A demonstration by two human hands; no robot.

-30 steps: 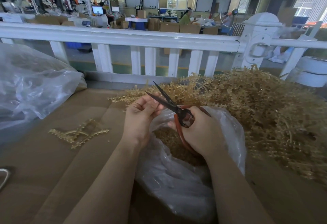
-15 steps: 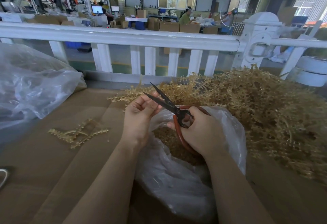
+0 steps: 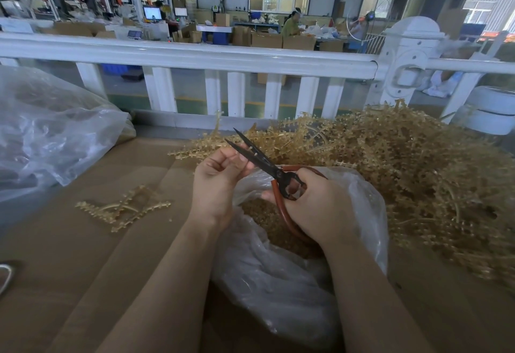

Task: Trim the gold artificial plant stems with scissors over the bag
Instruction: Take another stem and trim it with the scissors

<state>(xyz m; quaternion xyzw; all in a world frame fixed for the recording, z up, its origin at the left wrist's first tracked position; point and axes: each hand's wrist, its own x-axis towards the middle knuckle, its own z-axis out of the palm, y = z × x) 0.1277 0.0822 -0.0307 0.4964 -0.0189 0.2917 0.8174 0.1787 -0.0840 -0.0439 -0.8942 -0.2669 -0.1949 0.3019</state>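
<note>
A: What do the scissors (image 3: 267, 164) look like?

B: Dark blades, parted, with big reddish-brown loop handles. The right hand (image 3: 317, 207) grips the handles, fingers curled round them.

A: Which way do they point?

B: Up and to the left, away from the person, the long axis slanting from the right hand to the tips beside the left hand (image 3: 220, 182).

A: And that hand?

B: Fingers curled, pinching a small pale stem (image 3: 242, 156) at the blades, over the open clear bag (image 3: 281, 291) with gold trimmings inside.

A: The surroundings?

B: Brown cardboard (image 3: 83, 255) covers the table. A gold pile (image 3: 418, 179) lies at right, a few sprigs (image 3: 125, 209) left. Beyond a white railing (image 3: 195, 57), a factory hall.
</note>
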